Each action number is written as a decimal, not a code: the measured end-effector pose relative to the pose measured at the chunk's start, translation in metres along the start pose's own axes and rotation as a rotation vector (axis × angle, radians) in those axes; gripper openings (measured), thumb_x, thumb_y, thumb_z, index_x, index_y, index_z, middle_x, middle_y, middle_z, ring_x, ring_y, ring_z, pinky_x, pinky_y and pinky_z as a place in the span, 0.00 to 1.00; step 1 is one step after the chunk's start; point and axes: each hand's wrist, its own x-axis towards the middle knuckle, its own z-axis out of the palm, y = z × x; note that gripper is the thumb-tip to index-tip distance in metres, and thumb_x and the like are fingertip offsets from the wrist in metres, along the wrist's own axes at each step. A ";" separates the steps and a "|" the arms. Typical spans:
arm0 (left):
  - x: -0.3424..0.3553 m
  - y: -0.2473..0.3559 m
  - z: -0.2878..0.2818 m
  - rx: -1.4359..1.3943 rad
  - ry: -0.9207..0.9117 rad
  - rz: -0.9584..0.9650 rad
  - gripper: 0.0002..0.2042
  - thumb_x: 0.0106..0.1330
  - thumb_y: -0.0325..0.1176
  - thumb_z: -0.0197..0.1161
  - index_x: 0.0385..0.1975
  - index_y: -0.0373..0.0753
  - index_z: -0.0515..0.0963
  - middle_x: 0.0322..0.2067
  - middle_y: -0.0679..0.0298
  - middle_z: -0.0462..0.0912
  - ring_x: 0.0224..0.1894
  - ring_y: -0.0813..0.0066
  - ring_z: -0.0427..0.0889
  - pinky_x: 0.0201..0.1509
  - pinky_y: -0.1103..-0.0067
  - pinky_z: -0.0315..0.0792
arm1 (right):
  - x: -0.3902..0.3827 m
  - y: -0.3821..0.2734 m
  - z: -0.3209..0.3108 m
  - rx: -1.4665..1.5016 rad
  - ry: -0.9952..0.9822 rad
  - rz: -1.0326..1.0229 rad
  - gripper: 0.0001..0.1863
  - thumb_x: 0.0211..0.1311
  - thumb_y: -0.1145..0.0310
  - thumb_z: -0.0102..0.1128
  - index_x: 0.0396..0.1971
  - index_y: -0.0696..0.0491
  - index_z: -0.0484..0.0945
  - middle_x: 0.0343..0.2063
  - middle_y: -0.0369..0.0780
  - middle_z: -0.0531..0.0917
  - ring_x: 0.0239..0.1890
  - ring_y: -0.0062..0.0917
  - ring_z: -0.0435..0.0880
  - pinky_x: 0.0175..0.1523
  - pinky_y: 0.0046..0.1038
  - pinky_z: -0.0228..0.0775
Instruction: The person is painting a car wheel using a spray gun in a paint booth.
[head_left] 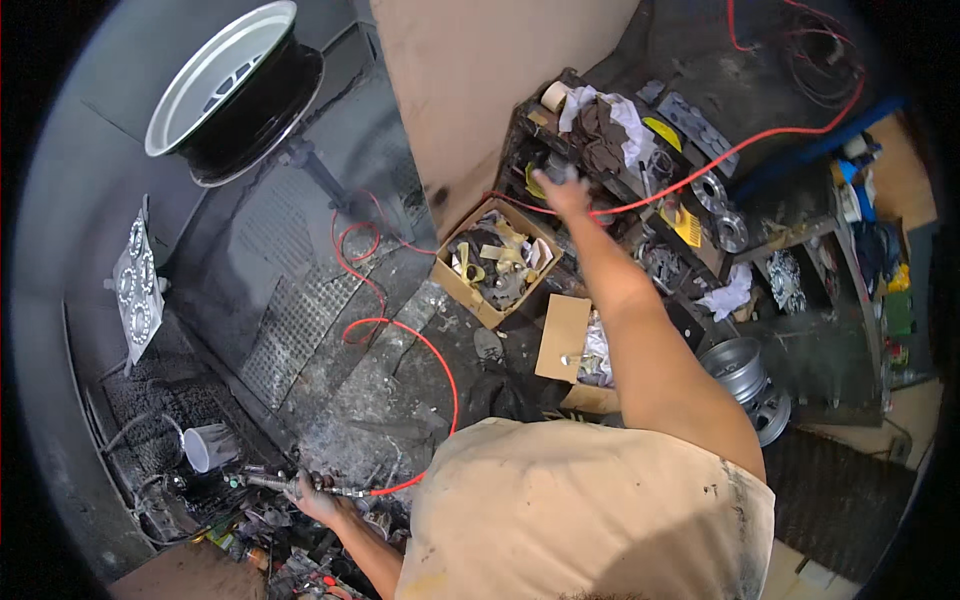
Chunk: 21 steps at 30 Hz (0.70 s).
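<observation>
At the lower left, my left hand (318, 503) is wrapped round a slim air gun (268, 482) with metal fittings, which joins a red air hose (440, 370). A white cup (208, 447) lies tilted just beyond the gun's far end. My right arm stretches forward to a cluttered shelf unit, and my right hand (566, 190) is over its near left edge with thumb and fingers apart. The fingertips look grey and blend into the dark shelf. Nearest to that hand are a yellow piece (535, 182) and crumpled dark cloth (600, 130).
A wheel rim (225, 85) sits on a stand at the far left. Beside my right arm are a cardboard box (485, 305) of scraps and an open carton (558, 340). More rims (740, 370) stand at right. The red hose loops across the dusty floor (340, 400).
</observation>
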 end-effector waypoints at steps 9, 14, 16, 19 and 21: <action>-0.020 0.020 0.084 0.041 -0.016 -0.007 0.01 0.70 0.27 0.57 0.35 0.40 0.73 0.26 0.68 0.73 0.25 0.76 0.70 0.27 0.78 0.67 | 0.224 0.040 -0.045 -0.335 0.158 0.010 0.61 0.44 0.20 0.61 0.72 0.51 0.64 0.64 0.55 0.73 0.75 0.54 0.55 0.77 0.54 0.44; -0.027 0.021 0.117 0.073 -0.006 0.014 0.02 0.69 0.26 0.58 0.35 0.40 0.72 0.24 0.68 0.71 0.22 0.77 0.69 0.25 0.79 0.65 | 0.254 0.076 -0.049 -0.407 -0.017 -0.092 0.35 0.63 0.39 0.57 0.54 0.56 0.81 0.54 0.54 0.82 0.56 0.46 0.82 0.61 0.43 0.72; -0.025 0.022 0.120 0.061 -0.033 -0.016 0.02 0.69 0.25 0.58 0.37 0.39 0.72 0.24 0.69 0.71 0.23 0.78 0.69 0.24 0.79 0.65 | 0.242 0.076 -0.060 -0.242 0.078 -0.087 0.30 0.68 0.45 0.54 0.55 0.57 0.80 0.53 0.55 0.82 0.54 0.47 0.83 0.58 0.41 0.75; -0.039 0.031 0.143 0.043 0.016 -0.006 0.05 0.68 0.24 0.58 0.39 0.41 0.71 0.24 0.70 0.70 0.22 0.80 0.68 0.23 0.79 0.64 | 0.209 0.071 -0.069 0.998 0.242 0.004 0.24 0.74 0.52 0.50 0.50 0.59 0.81 0.45 0.45 0.85 0.42 0.37 0.85 0.50 0.40 0.78; -0.038 0.032 0.142 0.035 -0.007 0.002 0.07 0.68 0.24 0.58 0.43 0.42 0.71 0.26 0.70 0.71 0.23 0.81 0.68 0.23 0.80 0.64 | 0.206 0.076 -0.073 1.439 0.106 0.083 0.18 0.73 0.59 0.47 0.51 0.54 0.80 0.47 0.42 0.84 0.44 0.37 0.84 0.50 0.44 0.79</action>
